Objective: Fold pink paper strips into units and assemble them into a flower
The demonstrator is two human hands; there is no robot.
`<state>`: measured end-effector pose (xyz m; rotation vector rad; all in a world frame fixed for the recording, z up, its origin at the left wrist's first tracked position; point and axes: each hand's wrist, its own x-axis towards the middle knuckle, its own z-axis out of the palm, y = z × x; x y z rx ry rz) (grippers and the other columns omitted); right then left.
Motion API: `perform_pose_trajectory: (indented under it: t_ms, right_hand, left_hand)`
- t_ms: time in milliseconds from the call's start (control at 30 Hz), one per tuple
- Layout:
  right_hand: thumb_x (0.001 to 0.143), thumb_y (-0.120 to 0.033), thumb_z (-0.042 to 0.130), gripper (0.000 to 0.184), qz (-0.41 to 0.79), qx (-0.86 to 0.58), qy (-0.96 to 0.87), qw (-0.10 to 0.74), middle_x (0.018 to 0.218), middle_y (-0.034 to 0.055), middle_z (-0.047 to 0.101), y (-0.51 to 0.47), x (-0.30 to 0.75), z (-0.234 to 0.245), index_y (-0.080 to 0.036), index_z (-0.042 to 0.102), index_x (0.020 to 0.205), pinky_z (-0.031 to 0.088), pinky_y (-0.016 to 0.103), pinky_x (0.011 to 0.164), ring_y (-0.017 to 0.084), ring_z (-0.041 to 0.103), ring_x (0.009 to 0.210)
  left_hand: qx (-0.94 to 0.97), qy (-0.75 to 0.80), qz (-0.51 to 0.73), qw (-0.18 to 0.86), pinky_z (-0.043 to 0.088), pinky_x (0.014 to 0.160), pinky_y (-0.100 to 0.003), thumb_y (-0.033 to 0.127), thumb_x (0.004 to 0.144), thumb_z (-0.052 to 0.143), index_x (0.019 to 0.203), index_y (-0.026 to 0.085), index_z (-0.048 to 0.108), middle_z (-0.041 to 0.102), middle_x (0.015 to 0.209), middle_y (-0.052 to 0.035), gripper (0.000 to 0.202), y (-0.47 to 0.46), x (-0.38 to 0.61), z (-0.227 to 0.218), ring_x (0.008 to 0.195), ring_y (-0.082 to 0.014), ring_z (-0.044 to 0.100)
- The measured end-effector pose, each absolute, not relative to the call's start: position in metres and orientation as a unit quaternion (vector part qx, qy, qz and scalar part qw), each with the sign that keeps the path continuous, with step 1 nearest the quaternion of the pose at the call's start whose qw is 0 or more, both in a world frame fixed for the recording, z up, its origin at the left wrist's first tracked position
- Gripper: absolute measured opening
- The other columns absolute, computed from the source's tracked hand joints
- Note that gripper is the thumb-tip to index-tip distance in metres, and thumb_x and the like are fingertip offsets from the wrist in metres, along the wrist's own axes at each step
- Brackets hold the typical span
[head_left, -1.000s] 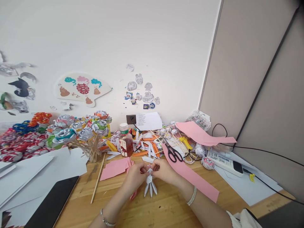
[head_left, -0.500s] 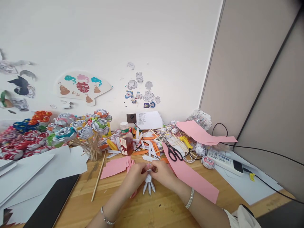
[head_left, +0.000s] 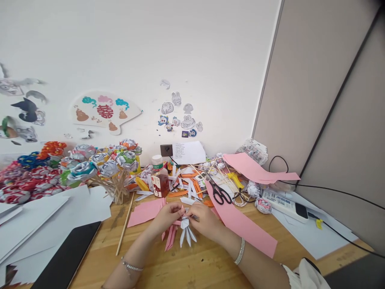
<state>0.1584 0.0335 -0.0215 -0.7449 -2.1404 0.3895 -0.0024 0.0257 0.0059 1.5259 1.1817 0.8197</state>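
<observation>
Over the wooden table, my left hand is closed in a pinch, with a bit of pink paper showing at its fingertips. My right hand is closed on the top of a white folded paper piece, whose several narrow pointed strips fan out toward me. The two hands are close together, and their fingers hide part of the fold. Below my left hand lie pink folded paper strips. Behind that hand are flat pink paper pieces.
Black scissors rest on a long pink sheet at right. A plastic bottle stands behind my hands. Paper flowers, white sheets, a black tablet-like slab and a wooden stick occupy the left.
My left hand has shifted slightly left and up from the white piece, with pink paper now at its fingertips. More of the white piece and pink strips shows.
</observation>
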Motion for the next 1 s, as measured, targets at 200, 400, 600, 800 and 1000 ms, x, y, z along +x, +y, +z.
perform_pose_trajectory:
  t_ms: [200, 400, 600, 800, 1000]
  right_hand:
    - [0.083, -0.014, 0.043, 0.019, 0.079, -0.217, -0.884, 0.407, 0.077, 0.0054, 0.062, 0.035, 0.163, -0.023, -0.02, 0.061, 0.081, 0.043, 0.03, 0.069, 0.017, 0.053, 0.078]
    - [0.083, -0.012, 0.042, 0.02, 0.062, -0.201, -0.9, 0.382, 0.083, 0.0062, 0.062, 0.031, 0.165, -0.016, -0.02, 0.059, 0.09, 0.043, 0.031, 0.073, 0.018, 0.052, 0.083]
    - [0.075, -0.011, 0.053, 0.019, 0.087, -0.246, -0.897, 0.356, 0.085, 0.0038, 0.062, 0.035, 0.162, -0.022, -0.021, 0.059, 0.091, 0.042, 0.029, 0.072, 0.017, 0.052, 0.082]
    - [0.081, -0.009, 0.042, 0.022, 0.069, -0.188, -0.91, 0.362, 0.082, 0.004, 0.063, 0.038, 0.164, -0.025, -0.02, 0.06, 0.087, 0.043, 0.03, 0.073, 0.017, 0.052, 0.082]
    - [0.075, -0.013, 0.054, 0.026, 0.118, -0.252, -0.863, 0.421, 0.097, 0.0048, 0.06, 0.034, 0.167, -0.01, -0.022, 0.056, 0.099, 0.04, 0.034, 0.081, 0.02, 0.05, 0.092]
  left_hand:
    - [0.64, 0.492, 0.367, 0.462, 0.042, 0.052, -0.024, 0.055, 0.06, 0.058, 0.058, 0.015, 0.055, 0.05, 0.053, 0.0043, 0.04, 0.029, -0.004, 0.006, 0.051, -0.0108, 0.047]
    - [0.631, 0.506, 0.379, 0.45, 0.042, 0.055, -0.024, 0.054, 0.061, 0.056, 0.058, 0.015, 0.056, 0.054, 0.055, 0.0027, 0.039, 0.029, -0.006, 0.009, 0.055, -0.0127, 0.051]
    - [0.636, 0.502, 0.359, 0.463, 0.042, 0.048, -0.024, 0.057, 0.06, 0.056, 0.06, 0.017, 0.052, 0.049, 0.052, 0.0047, 0.04, 0.03, -0.002, -0.003, 0.051, -0.0124, 0.049]
    - [0.665, 0.474, 0.367, 0.446, 0.041, 0.056, -0.025, 0.054, 0.06, 0.058, 0.057, 0.015, 0.054, 0.052, 0.054, 0.0031, 0.039, 0.032, -0.002, 0.001, 0.054, -0.0121, 0.048]
    - [0.639, 0.484, 0.409, 0.436, 0.044, 0.06, -0.026, 0.052, 0.063, 0.056, 0.059, 0.016, 0.053, 0.053, 0.058, 0.0032, 0.035, 0.028, -0.004, 0.013, 0.059, -0.0132, 0.051]
